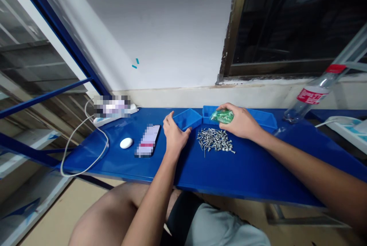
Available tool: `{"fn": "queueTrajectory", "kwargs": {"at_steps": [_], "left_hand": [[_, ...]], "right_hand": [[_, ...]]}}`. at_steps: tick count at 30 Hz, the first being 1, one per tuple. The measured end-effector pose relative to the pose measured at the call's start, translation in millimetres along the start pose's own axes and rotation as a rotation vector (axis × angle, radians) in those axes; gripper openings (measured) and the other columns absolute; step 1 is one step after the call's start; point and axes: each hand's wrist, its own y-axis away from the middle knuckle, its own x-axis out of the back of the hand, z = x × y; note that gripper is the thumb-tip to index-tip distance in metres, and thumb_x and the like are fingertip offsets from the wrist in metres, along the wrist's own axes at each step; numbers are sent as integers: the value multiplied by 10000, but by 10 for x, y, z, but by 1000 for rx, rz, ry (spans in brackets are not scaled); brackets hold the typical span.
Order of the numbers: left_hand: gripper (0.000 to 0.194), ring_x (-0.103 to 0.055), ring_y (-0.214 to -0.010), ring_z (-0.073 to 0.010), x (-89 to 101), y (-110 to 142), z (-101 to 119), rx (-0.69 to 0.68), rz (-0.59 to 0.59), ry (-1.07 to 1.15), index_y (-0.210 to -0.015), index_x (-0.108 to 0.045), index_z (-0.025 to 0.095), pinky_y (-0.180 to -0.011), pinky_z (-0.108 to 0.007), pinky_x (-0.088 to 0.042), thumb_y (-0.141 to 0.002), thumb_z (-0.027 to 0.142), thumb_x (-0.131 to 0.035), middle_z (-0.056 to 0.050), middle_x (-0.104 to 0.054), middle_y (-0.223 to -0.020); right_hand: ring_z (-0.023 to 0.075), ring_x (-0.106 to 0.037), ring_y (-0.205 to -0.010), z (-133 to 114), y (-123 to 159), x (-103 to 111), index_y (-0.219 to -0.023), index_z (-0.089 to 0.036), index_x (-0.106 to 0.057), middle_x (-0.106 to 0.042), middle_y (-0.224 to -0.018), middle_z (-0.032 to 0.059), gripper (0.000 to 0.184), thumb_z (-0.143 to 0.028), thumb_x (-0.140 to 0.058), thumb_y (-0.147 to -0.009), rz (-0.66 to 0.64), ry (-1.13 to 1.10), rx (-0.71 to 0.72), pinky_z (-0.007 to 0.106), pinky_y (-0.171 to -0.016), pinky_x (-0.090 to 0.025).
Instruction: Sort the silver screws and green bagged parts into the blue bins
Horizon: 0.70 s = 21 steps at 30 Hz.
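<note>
My left hand (175, 133) grips the near left end of a small blue plastic bin (190, 118), with the thumb on the near side and the fingers on the far side. My right hand (239, 120) is closed around a crumpled, shiny green plastic packet (223, 116); its contents I cannot make out. That packet is over a second blue bin (208, 113), which is partly hidden behind it. Just in front of the bins lies a loose pile of silver screws (215, 139). Behind my right wrist another blue bin section (262, 119) shows.
A phone (147, 141) and a white oval object (126, 143) lie left on the blue table (229, 177). A power strip (116, 116) with a looping white cable (64, 154) is at the back left. At the right a clear bottle (312, 95) with a red label stands.
</note>
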Motion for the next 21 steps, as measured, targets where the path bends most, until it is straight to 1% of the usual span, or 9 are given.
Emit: {"fn": "queueTrajectory", "kwargs": {"at_steps": [3, 5, 8, 11, 14, 17, 19, 21], "left_hand": [[965, -271, -1541, -465, -23, 44, 36, -56, 7, -100, -1554, -301, 242, -1236, -702, -249, -758, 315, -841, -207, -336, -1596], [931, -203, -1563, -496, -37, 78, 77, -98, 22, -140, -1562, -304, 237, -1230, -744, -211, -793, 344, -817, -213, -303, -1632], [823, -167, -1580, -482, -27, 118, 158, -199, 65, -143, -1553, -328, 231, -1239, -748, -202, -864, 351, -762, -211, -312, -1638], [658, -169, -1595, -429, 11, 143, 247, -337, 66, -99, -1522, -372, 243, -1252, -709, -248, -949, 348, -677, -188, -347, -1630], [482, -218, -1593, -370, 30, 156, 321, -478, -24, -67, -1463, -443, 227, -1255, -644, -318, -1012, 321, -584, -168, -443, -1574], [348, -357, -1539, -323, 4, 166, 367, -600, -151, -38, -1381, -524, 202, -1247, -571, -380, -1045, 291, -519, -154, -542, -1488], [311, -463, -1469, -302, -29, 178, 384, -647, -242, -31, -1342, -565, 192, -1224, -524, -427, -1060, 294, -487, -148, -586, -1443], [319, -542, -1394, -286, -65, 197, 393, -665, -320, -34, -1336, -587, 188, -1195, -488, -466, -1071, 318, -467, -142, -610, -1425]], "right_hand": [[290, -720, -938, 159, 149, 35, -1141, -271, -674, -761, -1101, 40, 429, -256, -736, -717, -35, 111, 53, 382, -784, -532], [303, -719, -1001, 281, 246, 23, -1118, -267, -664, -752, -1145, 46, 388, -227, -717, -736, -61, 167, 97, 401, -849, -538], [306, -724, -982, 444, 368, -42, -1123, -272, -660, -737, -1138, 58, 341, -242, -696, -784, -64, 264, 118, 405, -821, -550], [313, -726, -980, 540, 446, -111, -1149, -266, -657, -730, -1113, 69, 349, -259, -693, -802, -46, 302, 136, 411, -819, -560], [312, -727, -986, 567, 486, -136, -1181, -259, -659, -725, -1129, 75, 356, -283, -687, -827, -37, 274, 150, 425, -846, -572], [309, -725, -1019, 554, 504, -127, -1214, -254, -667, -719, -1166, 82, 352, -338, -684, -873, -22, 231, 180, 440, -891, -580], [304, -720, -1053, 535, 509, -122, -1227, -253, -674, -714, -1186, 88, 340, -382, -673, -913, -9, 199, 201, 443, -931, -579], [306, -711, -1089, 510, 509, -125, -1243, -256, -681, -707, -1206, 98, 347, -432, -658, -945, 11, 174, 209, 450, -966, -575]]}}
